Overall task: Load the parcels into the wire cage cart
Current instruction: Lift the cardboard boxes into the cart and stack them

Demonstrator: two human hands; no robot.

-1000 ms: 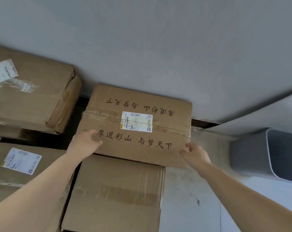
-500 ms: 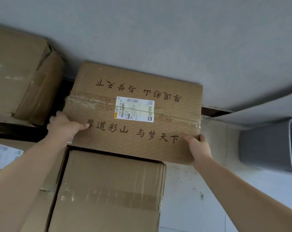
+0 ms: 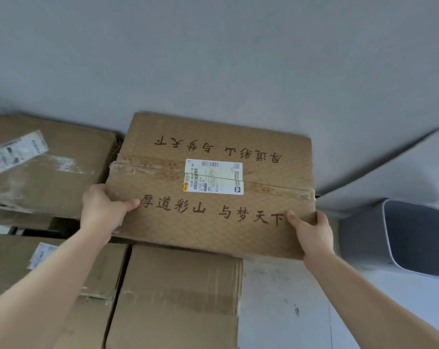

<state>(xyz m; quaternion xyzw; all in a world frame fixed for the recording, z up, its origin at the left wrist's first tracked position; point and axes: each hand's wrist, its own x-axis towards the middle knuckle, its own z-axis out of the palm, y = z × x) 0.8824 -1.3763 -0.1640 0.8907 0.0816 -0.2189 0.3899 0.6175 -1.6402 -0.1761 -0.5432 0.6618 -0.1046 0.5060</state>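
One parcel (image 3: 178, 233) is held crosswise (long axis left-right).

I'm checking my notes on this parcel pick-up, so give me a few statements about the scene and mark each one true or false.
1. The left hand and the right hand both have a grip on the printed cardboard box. True.
2. The white shipping label lies across that box's taped seam. True.
3. The grey bin stands to the left of the held box. False: it is to the right, beyond the right hand.
4. The plain cardboard box nearest the camera carries a shipping label on top. False: its visible top shows only tape.
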